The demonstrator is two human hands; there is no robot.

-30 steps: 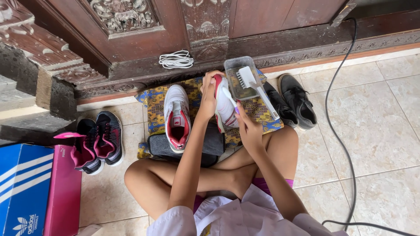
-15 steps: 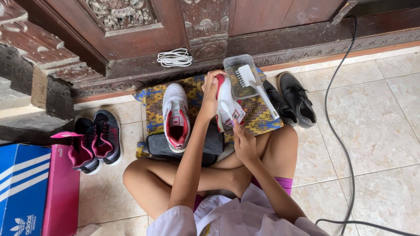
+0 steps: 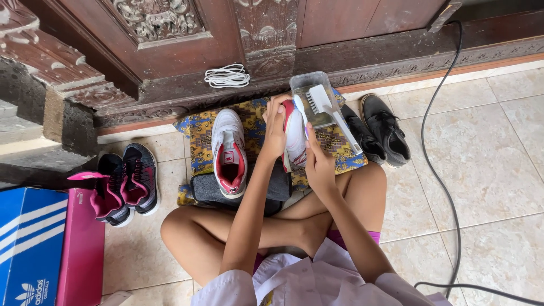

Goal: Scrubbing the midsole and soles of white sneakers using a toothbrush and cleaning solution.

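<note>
I sit cross-legged on the tiled floor. My left hand [image 3: 276, 127] grips a white and red sneaker [image 3: 294, 141], turned on its side, around its upper end. My right hand [image 3: 318, 164] lies against the sneaker's right side, fingers stretched up along it. The second white and red sneaker [image 3: 228, 150] lies flat, opening up, on a dark grey cloth [image 3: 207, 190] to the left. A white brush [image 3: 331, 110] rests with its head in a clear plastic tub [image 3: 301, 85] just beyond my hands.
A blue and yellow patterned cloth [image 3: 198, 133] lies under the shoes. Black shoes [image 3: 385, 130] stand at the right, black and pink trainers [image 3: 122, 181] at the left beside blue and pink shoeboxes [image 3: 34, 243]. White laces [image 3: 226, 75] lie by the carved wooden door. A black cable [image 3: 436, 170] crosses the tiles.
My right hand has slid a little up and left along the held sneaker. The left hand keeps its grip, and the sneaker has turned slightly.
</note>
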